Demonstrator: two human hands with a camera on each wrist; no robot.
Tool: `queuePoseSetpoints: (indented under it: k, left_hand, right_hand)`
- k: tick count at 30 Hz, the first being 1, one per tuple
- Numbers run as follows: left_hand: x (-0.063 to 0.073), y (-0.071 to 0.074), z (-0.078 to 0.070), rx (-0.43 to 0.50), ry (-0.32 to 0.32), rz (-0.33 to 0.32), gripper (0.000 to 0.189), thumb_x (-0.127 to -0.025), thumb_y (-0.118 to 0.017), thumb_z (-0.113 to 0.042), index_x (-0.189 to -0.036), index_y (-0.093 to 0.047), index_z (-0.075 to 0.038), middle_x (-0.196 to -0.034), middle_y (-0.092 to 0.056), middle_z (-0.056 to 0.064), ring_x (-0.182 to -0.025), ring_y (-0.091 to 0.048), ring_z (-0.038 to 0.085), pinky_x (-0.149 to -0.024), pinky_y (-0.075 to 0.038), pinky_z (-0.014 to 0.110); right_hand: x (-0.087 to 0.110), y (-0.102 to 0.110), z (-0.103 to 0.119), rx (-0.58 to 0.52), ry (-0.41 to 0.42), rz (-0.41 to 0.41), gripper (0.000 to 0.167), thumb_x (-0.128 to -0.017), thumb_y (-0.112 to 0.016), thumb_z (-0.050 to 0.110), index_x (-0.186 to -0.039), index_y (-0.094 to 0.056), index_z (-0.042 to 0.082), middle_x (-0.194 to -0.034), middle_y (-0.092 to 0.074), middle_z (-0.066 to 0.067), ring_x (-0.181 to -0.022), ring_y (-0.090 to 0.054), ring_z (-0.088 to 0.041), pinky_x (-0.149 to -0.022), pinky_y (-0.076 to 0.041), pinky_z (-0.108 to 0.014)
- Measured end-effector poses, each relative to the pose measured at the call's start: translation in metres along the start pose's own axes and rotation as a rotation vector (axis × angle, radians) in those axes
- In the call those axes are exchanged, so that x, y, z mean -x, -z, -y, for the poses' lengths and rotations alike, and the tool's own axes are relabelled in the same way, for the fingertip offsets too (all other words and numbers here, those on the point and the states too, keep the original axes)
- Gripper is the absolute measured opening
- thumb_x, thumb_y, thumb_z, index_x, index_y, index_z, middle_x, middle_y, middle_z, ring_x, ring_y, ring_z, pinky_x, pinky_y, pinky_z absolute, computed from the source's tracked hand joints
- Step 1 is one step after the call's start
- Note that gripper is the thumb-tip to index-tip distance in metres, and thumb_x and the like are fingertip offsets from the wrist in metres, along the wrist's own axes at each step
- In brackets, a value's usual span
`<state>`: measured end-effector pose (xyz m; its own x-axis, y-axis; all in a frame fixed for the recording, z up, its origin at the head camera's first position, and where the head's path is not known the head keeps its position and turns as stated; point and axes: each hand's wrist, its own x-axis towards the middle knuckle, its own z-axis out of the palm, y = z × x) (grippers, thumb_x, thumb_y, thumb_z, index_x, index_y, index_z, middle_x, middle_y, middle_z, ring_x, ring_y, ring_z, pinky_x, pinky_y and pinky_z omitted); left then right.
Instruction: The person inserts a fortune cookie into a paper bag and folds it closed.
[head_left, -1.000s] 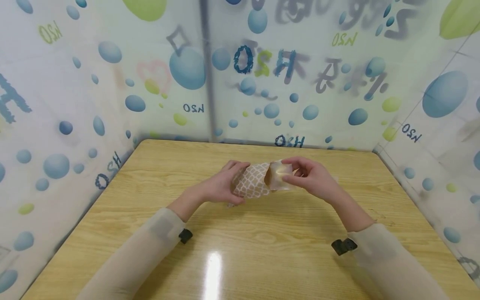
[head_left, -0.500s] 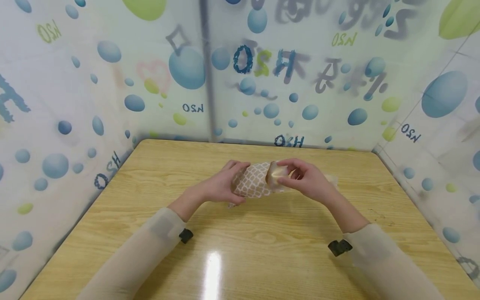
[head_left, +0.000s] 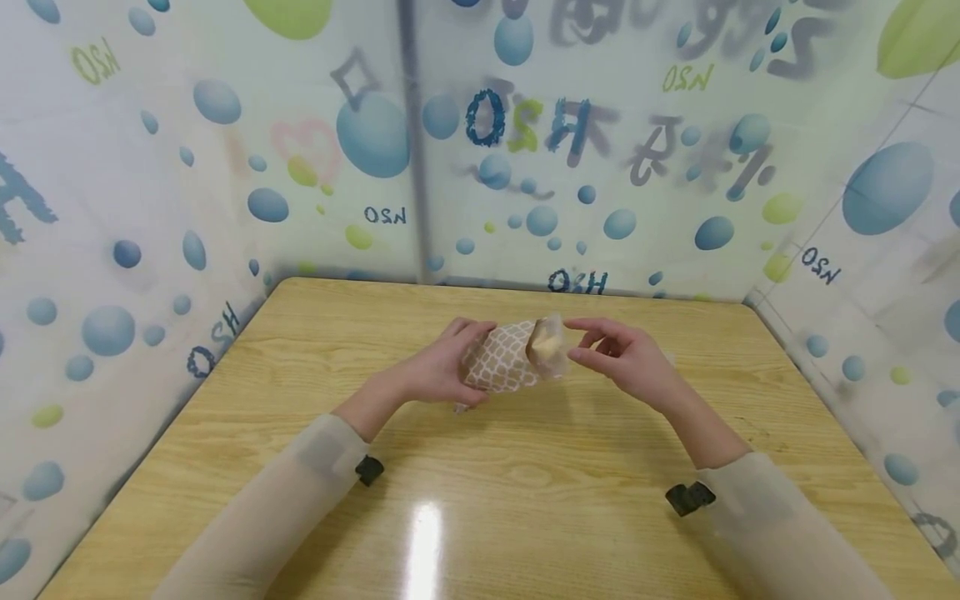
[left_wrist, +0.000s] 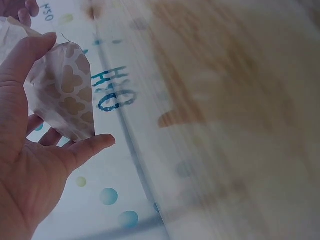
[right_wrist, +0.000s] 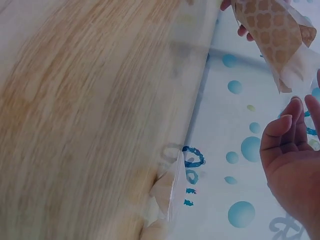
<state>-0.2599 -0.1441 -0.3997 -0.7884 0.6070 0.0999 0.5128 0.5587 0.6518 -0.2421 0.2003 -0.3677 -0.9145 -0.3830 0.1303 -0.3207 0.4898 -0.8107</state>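
Note:
A brown paper bag (head_left: pixel 504 358) with a white lattice pattern is held above the table, its mouth facing right. My left hand (head_left: pixel 442 367) grips its closed end, thumb and fingers spread around the sides. In the left wrist view the bag (left_wrist: pixel 70 95) sits between thumb and fingers. A translucent liner (head_left: pixel 557 367) sticks out of the mouth, with something pale tan (head_left: pixel 547 347) showing within, too unclear to name. My right hand (head_left: pixel 626 358) is beside the liner, fingers loosely bent with nothing between them. Whether a fingertip touches the liner's edge I cannot tell.
The wooden table (head_left: pixel 480 467) reaches back to a printed wall (head_left: pixel 525 217), with more walls at both sides. In the right wrist view a crumpled clear plastic wrapper (right_wrist: pixel 170 192) lies near the table edge; my right wrist mostly hides it in the head view.
My right hand held the translucent liner, moved a little left with it, then let go and drew back right. The liner now flares at the mouth. The left hand's grip is nearly unchanged.

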Motion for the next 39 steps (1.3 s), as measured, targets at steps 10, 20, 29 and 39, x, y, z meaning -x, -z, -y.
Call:
queuePoseSetpoints:
  k: [10,20,29,39]
  left_hand:
    - [0.0,0.0,-0.002,-0.014,0.0,0.009,0.113,-0.082,-0.095,-0.02,-0.172,-0.027,-0.012,-0.162,-0.035,0.019,-0.147,-0.044,0.036,-0.124,-0.044,0.06]
    - [-0.002,-0.001,-0.001,-0.016,-0.001,0.011,0.114,-0.082,-0.095,-0.021,-0.173,-0.027,-0.015,-0.162,-0.034,0.019,-0.147,-0.043,0.035,-0.123,-0.045,0.059]
    - [-0.003,-0.002,0.0,-0.01,0.005,0.026,0.115,-0.081,-0.096,-0.022,-0.173,-0.026,-0.016,-0.163,-0.034,0.018,-0.148,-0.043,0.035,-0.124,-0.045,0.059]
    - [-0.002,-0.002,-0.004,0.01,0.011,0.046,0.117,-0.082,-0.095,-0.024,-0.174,-0.023,-0.016,-0.163,-0.031,0.02,-0.146,-0.043,0.036,-0.123,-0.046,0.059]
  right_hand:
    - [-0.003,-0.008,0.0,0.006,0.036,0.015,0.045,-0.105,-0.076,0.025,-0.149,-0.069,0.02,-0.111,-0.069,-0.01,-0.075,-0.056,-0.016,-0.062,-0.047,-0.029]
    - [-0.009,-0.018,-0.001,0.002,0.039,0.032,0.043,-0.104,-0.078,0.023,-0.145,-0.072,0.016,-0.106,-0.066,-0.012,-0.07,-0.053,-0.014,-0.059,-0.046,-0.027]
    - [-0.012,-0.023,-0.001,0.022,0.037,0.045,0.042,-0.104,-0.078,0.024,-0.145,-0.073,0.015,-0.102,-0.062,-0.01,-0.074,-0.053,-0.018,-0.059,-0.046,-0.028]
    - [-0.012,-0.026,0.0,0.023,0.031,0.055,0.042,-0.104,-0.078,0.025,-0.144,-0.073,0.016,-0.103,-0.061,-0.01,-0.075,-0.053,-0.019,-0.059,-0.046,-0.028]
